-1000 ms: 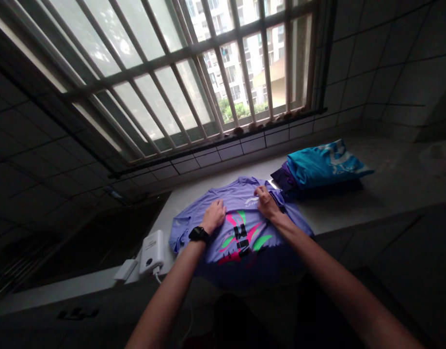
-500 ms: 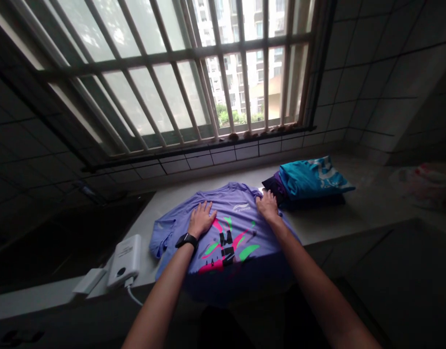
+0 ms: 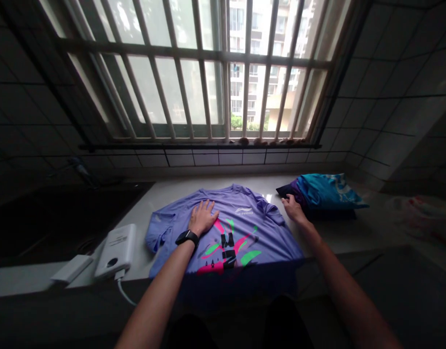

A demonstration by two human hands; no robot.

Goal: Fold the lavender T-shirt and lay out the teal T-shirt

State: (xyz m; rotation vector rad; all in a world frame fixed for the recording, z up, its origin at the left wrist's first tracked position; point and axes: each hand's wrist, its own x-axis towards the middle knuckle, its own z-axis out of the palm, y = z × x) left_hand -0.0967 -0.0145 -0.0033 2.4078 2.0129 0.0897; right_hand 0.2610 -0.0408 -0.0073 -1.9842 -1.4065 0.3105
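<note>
A lilac T-shirt [image 3: 241, 232] with a pink, green and black print lies face up on the pale countertop [image 3: 165, 191], its hem hanging over the front edge. My left hand [image 3: 202, 217], a black watch on its wrist, lies flat and open on the shirt's chest. My right hand [image 3: 292, 209] rests at the shirt's right sleeve, fingers curled on the fabric edge, just left of a folded pile of clothes [image 3: 323, 192] with a teal garment on top.
A white power bank [image 3: 114, 245] with a cable and a small white box [image 3: 71, 269] lie at the counter's left front. A dark sink [image 3: 63, 213] is to the left. A barred window [image 3: 215, 72] stands behind. Tiled walls enclose the corner.
My right hand has slid from the collar out to the right sleeve, near the folded pile. My left hand has flattened on the chest. The view has swung to the right.
</note>
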